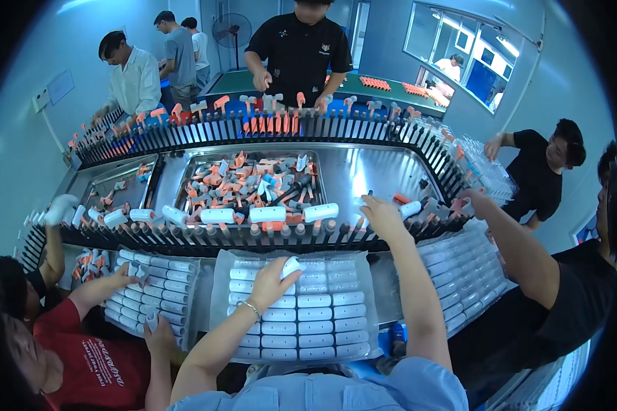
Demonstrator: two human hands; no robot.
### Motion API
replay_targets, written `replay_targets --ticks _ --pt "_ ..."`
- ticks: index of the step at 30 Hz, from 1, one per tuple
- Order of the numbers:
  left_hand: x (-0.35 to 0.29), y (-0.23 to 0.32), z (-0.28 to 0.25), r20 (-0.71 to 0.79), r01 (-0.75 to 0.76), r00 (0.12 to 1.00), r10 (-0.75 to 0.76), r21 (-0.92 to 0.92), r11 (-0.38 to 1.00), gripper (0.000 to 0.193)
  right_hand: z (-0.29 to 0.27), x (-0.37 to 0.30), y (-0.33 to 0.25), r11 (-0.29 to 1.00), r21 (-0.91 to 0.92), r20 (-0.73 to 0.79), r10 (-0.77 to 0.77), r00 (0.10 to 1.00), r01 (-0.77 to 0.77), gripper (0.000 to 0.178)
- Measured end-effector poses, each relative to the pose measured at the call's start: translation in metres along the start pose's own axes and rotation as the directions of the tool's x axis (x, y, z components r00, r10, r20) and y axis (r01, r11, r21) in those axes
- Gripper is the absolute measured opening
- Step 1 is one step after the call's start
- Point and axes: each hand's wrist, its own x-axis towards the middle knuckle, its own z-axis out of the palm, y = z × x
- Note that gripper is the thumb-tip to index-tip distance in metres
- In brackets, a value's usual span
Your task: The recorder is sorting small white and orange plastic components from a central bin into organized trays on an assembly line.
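Observation:
My left hand (273, 282) is closed around a white oblong plastic shell (291, 266). It hovers over the upper part of a clear plastic blister tray (221, 274), where rows of similar white shells (298, 329) lie in the pockets; several upper-right pockets show no shell. My right hand (382, 216) reaches forward past the near row of black upright posts (308, 236), above the metal worktop. Its fingers are bent together around something small that I cannot make out. A white shell (410, 209) lies just right of that hand.
A sunken metal tray (185, 179) holds a heap of orange and grey parts. White shells (217, 216) line its near edge. Black posts ring the worktop. A red-sleeved co-worker's hand (123, 275) is at a left tray (147, 294); another co-worker's arm (514, 226) crosses at the right.

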Motion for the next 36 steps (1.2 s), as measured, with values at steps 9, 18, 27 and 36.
replay_targets --ticks 9,18,27,36 --pt "-0.002 -0.011 -0.002 -0.090 0.038 0.995 -0.048 -0.104 0.994 0.039 0.005 -0.074 -0.071 0.969 0.128 -0.127 -0.195 0.973 0.211 0.038" --pt "0.042 0.048 0.000 0.127 -0.150 0.977 0.172 -0.169 0.974 0.042 0.029 -0.153 -0.060 0.974 0.169 0.209 -0.183 0.961 0.149 0.019" --pt "0.160 0.078 0.046 0.243 -0.539 0.826 0.509 0.071 0.839 0.037 0.040 -0.154 -0.058 0.983 0.167 0.287 -0.120 0.950 0.074 0.024" --pt "0.184 0.062 0.051 0.414 -0.244 0.908 0.060 0.408 0.880 0.033 0.038 -0.154 -0.055 0.982 0.181 0.320 -0.105 0.942 0.048 0.027"
